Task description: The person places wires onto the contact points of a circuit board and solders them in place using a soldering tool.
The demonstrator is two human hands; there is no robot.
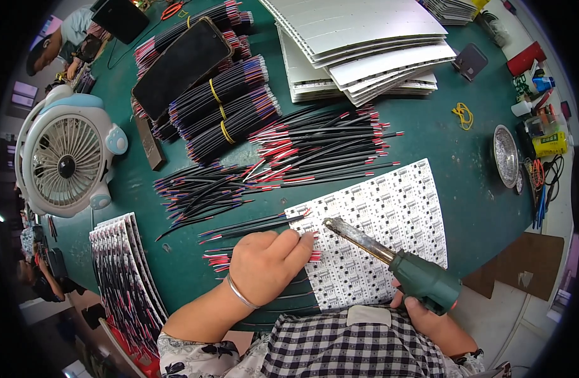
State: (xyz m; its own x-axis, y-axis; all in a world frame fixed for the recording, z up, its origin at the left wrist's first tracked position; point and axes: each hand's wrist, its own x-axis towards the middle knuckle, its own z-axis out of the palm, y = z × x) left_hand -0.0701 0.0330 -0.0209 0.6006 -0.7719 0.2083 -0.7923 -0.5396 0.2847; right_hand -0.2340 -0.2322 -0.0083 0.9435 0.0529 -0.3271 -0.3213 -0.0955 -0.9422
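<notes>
A white circuit board panel [390,214], covered with rows of small dark components, lies at an angle in front of me. At its left edge my left hand [264,261] is closed in a pinch on a thin black wire with a red-and-white end; the fingers hide most of it. Other black wires [251,225] run beside that hand onto the panel's edge. My right hand [428,318] grips a green-handled soldering iron [422,277], partly hidden behind the handle. Its metal tip points left over the panel, close to the left fingers.
Loose black wires [327,148] lie beyond the panel, with banded wire bundles [223,113] and a dark phone [182,69] behind. White panels are stacked [390,60] at the back. Wired boards [122,271] and a fan [65,164] stand left; a metal bowl [505,156] sits right.
</notes>
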